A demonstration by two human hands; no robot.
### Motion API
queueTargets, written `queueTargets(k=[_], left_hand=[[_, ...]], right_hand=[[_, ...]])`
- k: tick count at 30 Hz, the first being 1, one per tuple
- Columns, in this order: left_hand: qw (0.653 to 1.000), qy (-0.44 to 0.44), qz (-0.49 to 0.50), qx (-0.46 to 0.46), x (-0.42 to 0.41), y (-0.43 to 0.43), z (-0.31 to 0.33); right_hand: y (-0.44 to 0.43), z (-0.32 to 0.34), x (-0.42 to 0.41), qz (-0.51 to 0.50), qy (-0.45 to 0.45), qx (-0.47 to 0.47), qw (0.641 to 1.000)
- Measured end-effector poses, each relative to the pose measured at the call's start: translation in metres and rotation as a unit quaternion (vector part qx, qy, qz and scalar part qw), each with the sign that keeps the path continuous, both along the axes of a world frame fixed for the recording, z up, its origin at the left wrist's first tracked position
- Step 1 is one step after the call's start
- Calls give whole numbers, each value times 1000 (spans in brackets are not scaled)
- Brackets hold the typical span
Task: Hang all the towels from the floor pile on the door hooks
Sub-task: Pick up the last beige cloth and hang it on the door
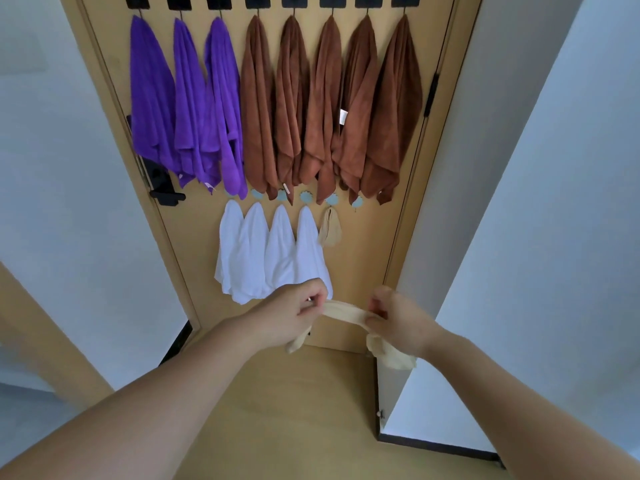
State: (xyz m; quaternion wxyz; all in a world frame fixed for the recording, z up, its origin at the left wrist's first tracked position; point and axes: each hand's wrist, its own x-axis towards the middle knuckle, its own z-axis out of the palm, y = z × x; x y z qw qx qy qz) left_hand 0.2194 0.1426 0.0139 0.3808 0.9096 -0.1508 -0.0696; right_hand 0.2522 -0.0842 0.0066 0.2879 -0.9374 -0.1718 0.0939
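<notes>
A pale beige soft cloth towel [344,311] is stretched in a taut band between both hands, low in front of the tan wooden door [374,244]. The left hand [294,308] pinches one end between thumb and curled fingers. The right hand [394,320] grips the other end with its fingers folded over the edge. The rest of the towel droops behind and below each wrist, so its full shape cannot be made out. Along the top of the door, a row of black square hooks [294,0] is cut off by the frame edge. From them hang three bright purple plush towels [152,98] and five rust-brown plush towels [325,105]. The purple ones partly cover the black lever door handle [166,188]. Below, the brown tips overlap a row of small pale blue round hooks [306,197]. Four white terry towels [273,254] hang from this row side by side, overlapping. Just to their right hangs one small bunched beige towel [330,228]. The rightmost blue hook [357,201] is bare. The lower edges of the white towels are partly hidden behind the left hand. A black hinge [431,95] shows at the door's right edge, beside the white wall [519,202].
</notes>
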Motion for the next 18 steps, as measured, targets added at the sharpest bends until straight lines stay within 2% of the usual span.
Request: queueTargets(k=[4,9,12,18], left_hand=[[998,-41,33,25,67,-3,-5],[993,-107,6,53,138,-15,-25],[994,-95,32,49,170,-15,-42],[996,-49,24,71,231,-6,-59]], right_hand=[[-5,-8,64,0,-34,-9,999],[-10,-26,145,20,-56,-20,998],[-9,-38,177,20,-62,-33,997],[8,-45,229,19,-49,-83,995]])
